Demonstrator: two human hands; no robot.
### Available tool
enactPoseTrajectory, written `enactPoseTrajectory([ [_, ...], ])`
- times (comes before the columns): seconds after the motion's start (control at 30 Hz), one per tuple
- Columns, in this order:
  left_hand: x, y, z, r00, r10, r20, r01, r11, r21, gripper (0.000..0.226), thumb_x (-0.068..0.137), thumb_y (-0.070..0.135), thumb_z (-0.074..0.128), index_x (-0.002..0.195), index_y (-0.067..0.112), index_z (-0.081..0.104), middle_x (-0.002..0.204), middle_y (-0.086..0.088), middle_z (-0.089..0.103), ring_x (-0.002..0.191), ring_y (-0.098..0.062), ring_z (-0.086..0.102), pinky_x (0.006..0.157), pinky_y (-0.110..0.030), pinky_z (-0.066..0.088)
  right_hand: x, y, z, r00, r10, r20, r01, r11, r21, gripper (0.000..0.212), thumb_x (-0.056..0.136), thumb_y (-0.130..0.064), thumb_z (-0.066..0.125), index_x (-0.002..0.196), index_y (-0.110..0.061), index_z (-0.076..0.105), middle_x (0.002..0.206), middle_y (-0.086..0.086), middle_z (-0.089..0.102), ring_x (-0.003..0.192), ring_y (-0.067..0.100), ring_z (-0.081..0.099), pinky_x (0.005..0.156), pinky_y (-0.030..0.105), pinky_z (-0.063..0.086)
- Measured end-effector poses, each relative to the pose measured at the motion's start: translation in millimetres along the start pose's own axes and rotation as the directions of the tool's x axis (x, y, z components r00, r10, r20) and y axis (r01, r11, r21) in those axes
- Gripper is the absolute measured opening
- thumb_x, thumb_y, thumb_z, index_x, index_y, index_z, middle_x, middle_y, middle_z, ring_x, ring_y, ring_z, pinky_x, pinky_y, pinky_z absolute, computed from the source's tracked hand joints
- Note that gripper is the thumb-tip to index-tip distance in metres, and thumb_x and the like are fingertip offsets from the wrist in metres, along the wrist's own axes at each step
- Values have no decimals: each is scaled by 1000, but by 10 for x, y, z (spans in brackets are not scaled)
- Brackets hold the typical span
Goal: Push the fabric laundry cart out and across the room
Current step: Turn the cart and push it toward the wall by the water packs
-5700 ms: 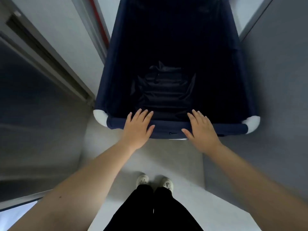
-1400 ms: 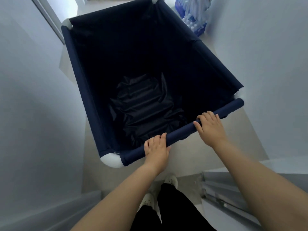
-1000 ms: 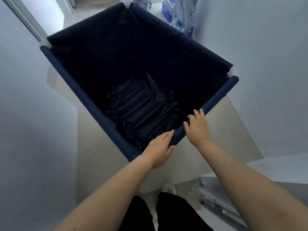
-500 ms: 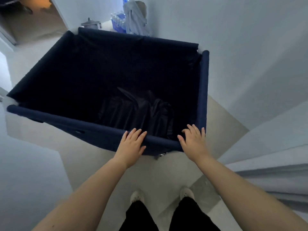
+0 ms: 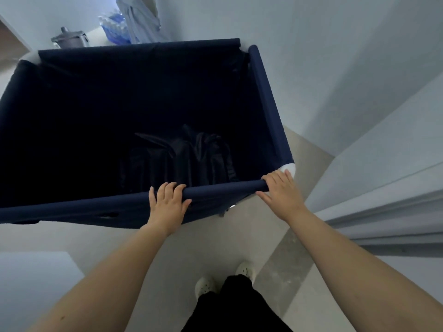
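The navy fabric laundry cart (image 5: 268, 101) fills the upper middle of the head view, its near rail running across in front of me. Dark crumpled cloth (image 5: 182, 159) lies at its bottom. My left hand (image 5: 167, 204) is curled over the near rail near its middle. My right hand (image 5: 280, 192) rests on the rail's right end beside the white corner joint (image 5: 288, 168), fingers laid over the bar.
A white wall (image 5: 347, 68) runs close along the cart's right side, with a door frame (image 5: 388, 221) at right. Beyond the cart stand a grey pot (image 5: 69, 40), packed water bottles (image 5: 113, 25) and a hanging pale cloth (image 5: 141, 20). My shoes (image 5: 206, 283) stand on pale floor.
The cart has swung round and rolled out of the narrow passage toward the far wall. My right hand slid to the rail's right corner; my left hand stays gripping the rail.
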State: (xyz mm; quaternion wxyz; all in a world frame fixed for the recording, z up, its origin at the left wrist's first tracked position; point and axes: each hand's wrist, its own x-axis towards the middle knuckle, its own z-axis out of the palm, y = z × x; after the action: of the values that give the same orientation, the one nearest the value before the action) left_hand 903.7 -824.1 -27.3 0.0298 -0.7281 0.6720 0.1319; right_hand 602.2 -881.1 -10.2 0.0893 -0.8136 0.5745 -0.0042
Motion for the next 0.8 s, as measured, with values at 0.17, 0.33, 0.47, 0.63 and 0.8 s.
enactPoseTrajectory([
  [0.17,174,289,-40,1000,15,11,-15,1000,-11,49,96,42,32,139,18,28,145,-6,32,138,-27,19,115,-54,0,180,315,-89,1000,12,14,-12,1000,-13,44,91,-44,46,123,-13,48,123,5,55,123,21,41,116,38,15],
  [0.33,321,691,-26,998,54,14,-54,998,-42,49,96,42,30,140,19,26,146,-3,31,139,-26,16,115,-52,-1,257,736,-153,999,36,35,-34,998,-49,44,91,-44,47,123,-14,48,124,5,54,124,20,41,116,39,15],
  [0.47,392,1021,-1,993,117,11,-116,992,-52,48,97,40,29,141,21,22,147,0,29,139,-24,16,116,-49,-1,231,1079,-204,996,75,50,-73,996,-52,43,90,-42,50,122,-14,48,122,5,54,122,21,42,115,40,18],
  [0.63,452,1479,46,980,199,20,-196,976,-95,47,98,37,29,141,20,20,145,1,29,136,-21,18,116,-48,-1,124,1516,-300,989,129,79,-122,989,-88,43,88,-42,52,120,-14,48,121,5,55,119,21,43,109,38,27],
  [0.8,487,1938,95,959,277,52,-269,954,-131,46,99,33,27,141,19,18,145,2,28,136,-20,16,116,-47,-3,-42,1891,-376,970,220,105,-207,971,-121,40,87,-40,56,116,-14,49,117,6,56,115,22,44,104,37,30],
])
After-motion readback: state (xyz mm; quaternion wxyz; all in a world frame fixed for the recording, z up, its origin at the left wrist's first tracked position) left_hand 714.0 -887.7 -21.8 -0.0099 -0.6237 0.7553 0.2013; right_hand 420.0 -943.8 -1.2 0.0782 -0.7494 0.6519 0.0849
